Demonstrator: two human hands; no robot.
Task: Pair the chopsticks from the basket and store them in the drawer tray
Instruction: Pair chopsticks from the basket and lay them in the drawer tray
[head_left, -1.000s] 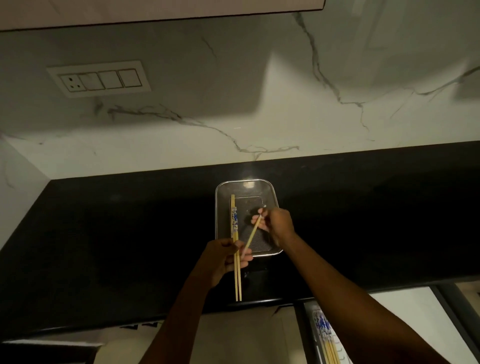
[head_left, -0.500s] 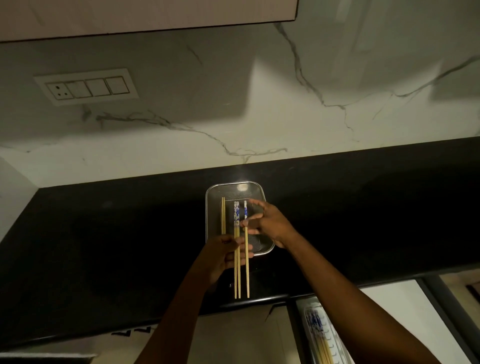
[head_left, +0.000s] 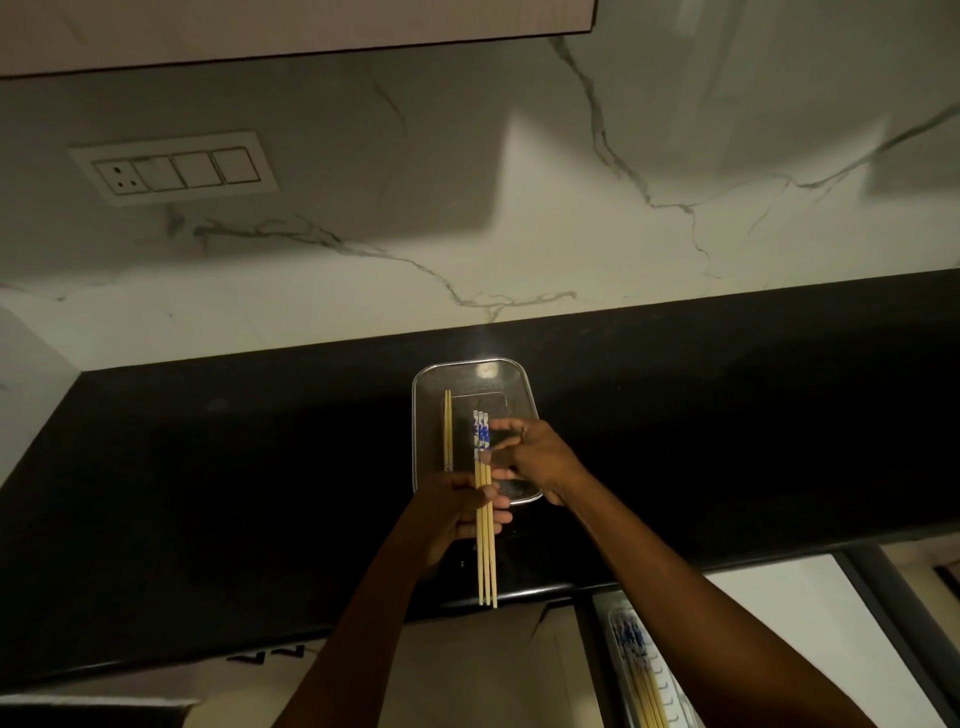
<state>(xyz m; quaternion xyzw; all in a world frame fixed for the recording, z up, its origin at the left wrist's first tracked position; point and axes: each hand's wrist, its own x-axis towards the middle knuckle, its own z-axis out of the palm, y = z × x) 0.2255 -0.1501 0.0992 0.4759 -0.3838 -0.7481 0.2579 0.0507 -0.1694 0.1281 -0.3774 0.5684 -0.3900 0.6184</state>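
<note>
White marble backsplash (head_left: 571, 234) with grey veins fills the upper part of the head view. A white switch-and-socket panel (head_left: 174, 169) is set into it on the left, and the pale underside of a wall cabinet (head_left: 260, 31) runs along the top edge. Below lies a glossy black stone countertop (head_left: 208, 493).

A rectangular silver wire-mesh basket (head_left: 470, 362) sits on the countertop near its front edge. Inside, along the left wall, lies a pair of plain pale wooden chopsticks (head_left: 448, 431). Their near ends reach the knuckles of the left hand (head_left: 457, 514), and I cannot tell whether that hand also holds them.

The left hand grips three light wooden chopsticks with blue-and-white patterned tops (head_left: 485, 561). Its thumb (head_left: 485, 491) is curled over them and its fingers are wrapped beneath. The three sticks lie side by side, touching. Their patterned ends are over the basket and their thin ends reach just past the counter's front edge.

The right hand (head_left: 540, 457) comes in from the right over the basket. Its fingers (head_left: 491, 456) stretch toward the sticks, with the tips against the patterned part. Whether they pinch a stick or only touch it cannot be made out.

At lower right an open white drawer (head_left: 779, 639) holds a white slotted tray (head_left: 670, 696). More blue-patterned chopsticks (head_left: 631, 642) lie in it lengthwise.
</note>
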